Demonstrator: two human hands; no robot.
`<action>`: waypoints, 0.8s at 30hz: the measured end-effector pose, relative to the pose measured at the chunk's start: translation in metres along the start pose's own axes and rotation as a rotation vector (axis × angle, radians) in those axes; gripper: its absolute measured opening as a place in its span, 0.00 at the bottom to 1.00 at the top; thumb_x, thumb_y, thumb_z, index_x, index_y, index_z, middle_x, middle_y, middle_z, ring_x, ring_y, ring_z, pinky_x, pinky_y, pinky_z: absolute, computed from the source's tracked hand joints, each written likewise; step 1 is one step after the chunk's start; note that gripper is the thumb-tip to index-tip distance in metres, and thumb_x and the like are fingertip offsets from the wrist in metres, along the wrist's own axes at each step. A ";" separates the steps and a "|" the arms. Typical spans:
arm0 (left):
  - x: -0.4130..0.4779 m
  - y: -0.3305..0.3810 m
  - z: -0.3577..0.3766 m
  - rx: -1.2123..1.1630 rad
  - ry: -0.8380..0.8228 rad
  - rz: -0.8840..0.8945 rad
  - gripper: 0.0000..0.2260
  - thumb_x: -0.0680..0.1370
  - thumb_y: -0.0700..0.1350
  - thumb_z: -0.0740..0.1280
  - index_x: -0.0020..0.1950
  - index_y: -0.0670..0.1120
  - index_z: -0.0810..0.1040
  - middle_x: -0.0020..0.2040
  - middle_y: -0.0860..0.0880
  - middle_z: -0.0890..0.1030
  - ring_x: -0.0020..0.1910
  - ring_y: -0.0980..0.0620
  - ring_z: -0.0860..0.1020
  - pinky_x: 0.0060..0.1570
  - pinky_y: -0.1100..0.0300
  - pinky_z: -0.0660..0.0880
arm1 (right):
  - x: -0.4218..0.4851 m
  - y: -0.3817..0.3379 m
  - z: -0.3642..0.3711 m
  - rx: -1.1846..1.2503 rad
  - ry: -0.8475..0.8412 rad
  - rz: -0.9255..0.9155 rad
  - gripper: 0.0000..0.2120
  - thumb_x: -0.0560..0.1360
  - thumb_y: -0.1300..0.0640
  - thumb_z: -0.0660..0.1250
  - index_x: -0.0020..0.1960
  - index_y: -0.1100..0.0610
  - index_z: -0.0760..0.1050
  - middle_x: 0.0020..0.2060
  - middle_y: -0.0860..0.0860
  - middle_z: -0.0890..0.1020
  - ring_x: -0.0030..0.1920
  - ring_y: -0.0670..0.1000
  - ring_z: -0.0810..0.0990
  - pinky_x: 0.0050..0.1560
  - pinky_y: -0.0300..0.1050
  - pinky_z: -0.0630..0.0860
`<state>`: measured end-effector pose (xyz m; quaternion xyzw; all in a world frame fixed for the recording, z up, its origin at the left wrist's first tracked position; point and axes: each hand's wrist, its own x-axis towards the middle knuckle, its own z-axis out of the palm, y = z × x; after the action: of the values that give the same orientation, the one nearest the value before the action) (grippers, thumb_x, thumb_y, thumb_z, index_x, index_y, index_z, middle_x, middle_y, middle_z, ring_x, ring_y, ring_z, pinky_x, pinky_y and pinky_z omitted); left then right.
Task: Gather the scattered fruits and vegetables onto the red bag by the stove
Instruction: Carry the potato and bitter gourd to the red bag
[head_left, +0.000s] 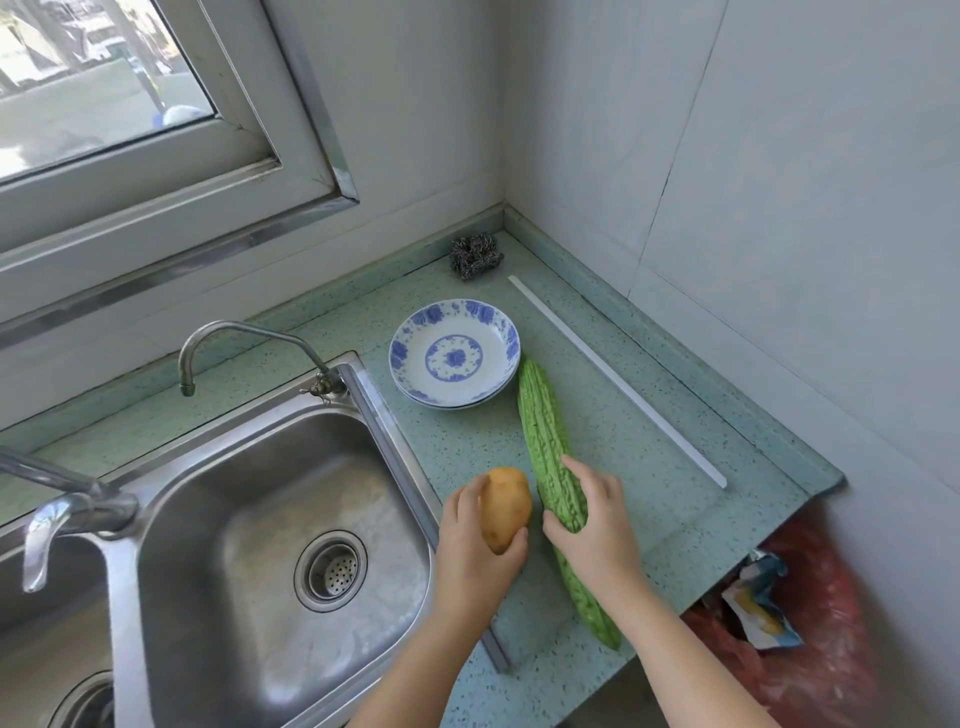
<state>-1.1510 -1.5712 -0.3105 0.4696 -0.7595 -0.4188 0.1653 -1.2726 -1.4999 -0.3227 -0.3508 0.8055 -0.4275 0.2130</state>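
A yellow-brown potato (505, 506) is in my left hand (475, 545), whose fingers and thumb curl round it just right of the sink rim. A long bumpy green bitter gourd (545, 441) lies lengthwise on the green counter (649, 467), from the plates down to the front edge. My right hand (592, 525) grips the gourd around its middle, fingers over the top and thumb on its left side. No stove is in view.
A steel sink (270, 530) with a tap (234, 332) fills the left. Stacked blue-and-white plates (454, 353) stand behind the gourd. A steel scourer (475, 254) sits in the corner, a white strip (618, 379) along the right. A red plastic bag (810, 623) of rubbish hangs below the counter's right end.
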 end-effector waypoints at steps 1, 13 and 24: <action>-0.002 0.000 -0.002 -0.005 0.006 -0.004 0.30 0.70 0.47 0.71 0.69 0.51 0.63 0.61 0.56 0.65 0.57 0.62 0.64 0.55 0.66 0.63 | -0.001 -0.001 -0.002 0.006 0.005 -0.003 0.29 0.69 0.60 0.70 0.67 0.50 0.65 0.53 0.48 0.66 0.51 0.47 0.72 0.43 0.24 0.64; -0.040 0.009 -0.051 -0.092 0.195 0.009 0.29 0.70 0.43 0.72 0.67 0.53 0.65 0.59 0.57 0.67 0.57 0.60 0.68 0.54 0.66 0.65 | -0.017 -0.050 -0.032 0.050 0.058 -0.221 0.28 0.69 0.62 0.71 0.66 0.54 0.66 0.51 0.52 0.68 0.49 0.38 0.70 0.45 0.19 0.63; -0.145 -0.005 -0.087 -0.191 0.500 -0.034 0.29 0.69 0.43 0.73 0.66 0.55 0.66 0.56 0.63 0.68 0.55 0.65 0.70 0.46 0.76 0.68 | -0.100 -0.116 -0.013 0.143 -0.179 -0.386 0.28 0.71 0.60 0.70 0.67 0.47 0.64 0.54 0.48 0.67 0.50 0.29 0.68 0.45 0.18 0.63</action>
<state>-1.0191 -1.4911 -0.2415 0.5535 -0.6440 -0.3624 0.3842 -1.1699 -1.4631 -0.2146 -0.5192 0.6689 -0.4834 0.2222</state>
